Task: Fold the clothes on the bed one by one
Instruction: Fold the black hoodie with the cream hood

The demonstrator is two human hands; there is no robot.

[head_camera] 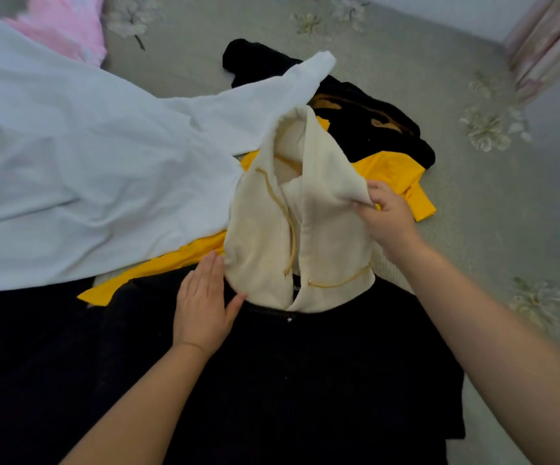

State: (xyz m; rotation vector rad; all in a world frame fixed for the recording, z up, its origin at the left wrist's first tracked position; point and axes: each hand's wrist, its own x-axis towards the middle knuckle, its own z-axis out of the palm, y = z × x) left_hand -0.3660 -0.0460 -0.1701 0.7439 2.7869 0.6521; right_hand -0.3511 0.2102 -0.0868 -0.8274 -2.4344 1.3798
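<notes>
Spread flat on the near half of the bed: a black fleece hooded sweatshirt [288, 380], body toward the camera, its cream-lined hood [292, 223] turned up and away, tan drawcords trailing down the lining. Soft and thick by the look of it, probably limp with some bulk; likely to slump rather than hold a crease, so best smoothed first and folded in broad panels. Not slippery to judge from the nap, nothing fragile.

Pinched at the hood's right edge by the right hand [386, 216], thumb and curled fingers closed on the cream lining and drawing it outward. Laid flat at the hood's left base: the left hand [201, 307], fingers straight and together, palm pressing the black cloth just beside the collar, not curled round anything.

Good holds, as a judgement: the hood's rim for laying it down onto the back, then the shoulder seams and the hem corners for the side folds; cords worth tucking inside so as not to snag.

Under and beyond the hood: a bright yellow garment [392, 172], partly covered. Farther back, touching it, a crumpled black garment with gold print [372, 129]. Across the left, a large white cotton garment [87, 162], one sleeve reaching over the black heap. At the far left corner, a pink fluffy item [67, 25]. Beneath everything, a grey-green bedspread with pale flowers [456, 229].
</notes>
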